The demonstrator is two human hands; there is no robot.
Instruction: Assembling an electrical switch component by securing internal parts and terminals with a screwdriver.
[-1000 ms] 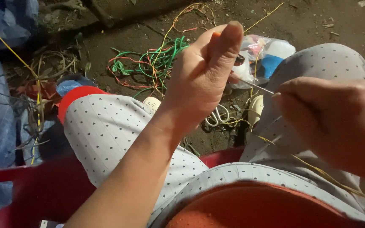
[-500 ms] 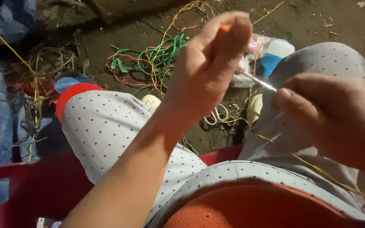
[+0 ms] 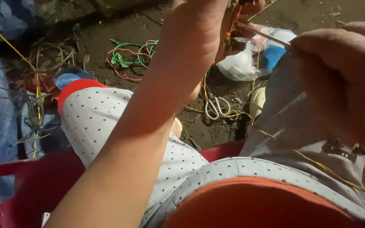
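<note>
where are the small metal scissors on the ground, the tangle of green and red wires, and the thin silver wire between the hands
small metal scissors [image 3: 215, 108], head view, on the loop handles
tangle of green and red wires [image 3: 129, 59], head view, middle of the bundle
thin silver wire [image 3: 263, 34], head view, mid-length between both hands

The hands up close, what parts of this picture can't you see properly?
Head view:
- Left hand: fingertips cut off by the top edge, so its grip on the orange-handled tool is unclear.
- Right hand: close and blurred; its pinch on the thin wire is hidden by its own fingers.
- Scissors on the ground: small, partly behind the left arm.
- Plastic bag: contents too blurred to name.
</note>
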